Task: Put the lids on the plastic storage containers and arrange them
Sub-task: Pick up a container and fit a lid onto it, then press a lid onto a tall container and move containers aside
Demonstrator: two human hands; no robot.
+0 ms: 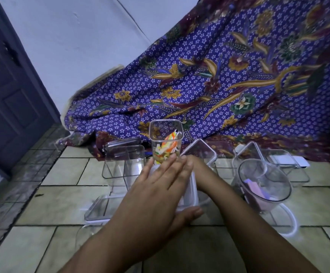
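Note:
My left hand (pixel 156 188) lies flat, palm down, on a clear square lid with a white rim (pixel 192 194), its thumb hooked at the lid's near edge. My right hand (pixel 200 171) reaches in from the right; only its wrist shows, the rest is under my left hand. The container under that lid is mostly hidden. Just behind stands a tall open container (pixel 166 138) with coloured paper strips in it. A round open container (pixel 264 184) holding purple paper sits to the right. A lidded clear container (pixel 123 156) stands at the left.
A loose square lid (pixel 99 210) lies on the tiled floor (pixel 61 198) at the left, another lid (pixel 199 152) leans behind my hands, and a white round lid ring (pixel 291 223) lies at the right. More clear containers (pixel 287 164) stand at the back right. A patterned purple cloth (pixel 219 85) hangs behind; a dark door (pixel 8 95) is at the left.

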